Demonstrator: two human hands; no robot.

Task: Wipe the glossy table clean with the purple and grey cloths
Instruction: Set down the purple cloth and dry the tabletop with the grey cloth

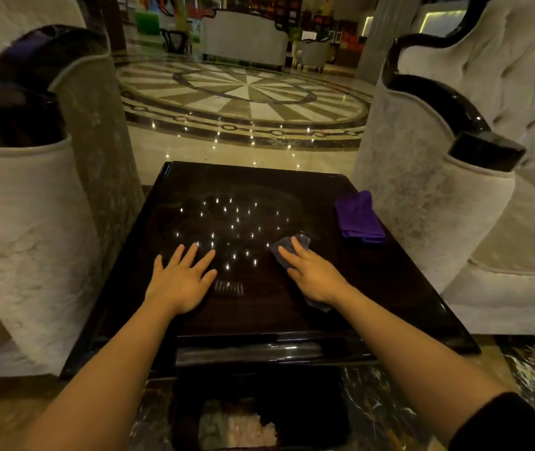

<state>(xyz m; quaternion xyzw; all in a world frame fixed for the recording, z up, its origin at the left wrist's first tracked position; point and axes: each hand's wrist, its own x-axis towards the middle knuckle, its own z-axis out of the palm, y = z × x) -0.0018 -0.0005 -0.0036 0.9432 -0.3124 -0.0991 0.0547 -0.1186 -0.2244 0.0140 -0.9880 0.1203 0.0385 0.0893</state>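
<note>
The glossy dark table (pixel 249 187) stands between two armchairs and mirrors many ceiling lights. My right hand (pixel 313 271) lies flat on the grey cloth (pixel 287 247), pressing it against the tabletop; the cloth shows beyond my fingertips and again under my wrist. A folded purple cloth (pixel 359 218) rests near the table's right edge, apart from both hands. My left hand (pixel 181 279) lies flat on the bare tabletop with fingers spread, holding nothing.
A pale upholstered armchair (pixel 31 222) with dark glossy arms flanks the table on the left, another armchair (pixel 455 196) on the right. Patterned marble floor (pixel 246 92) stretches beyond. A dark bin (pixel 253 415) with crumpled material sits below the table's near edge.
</note>
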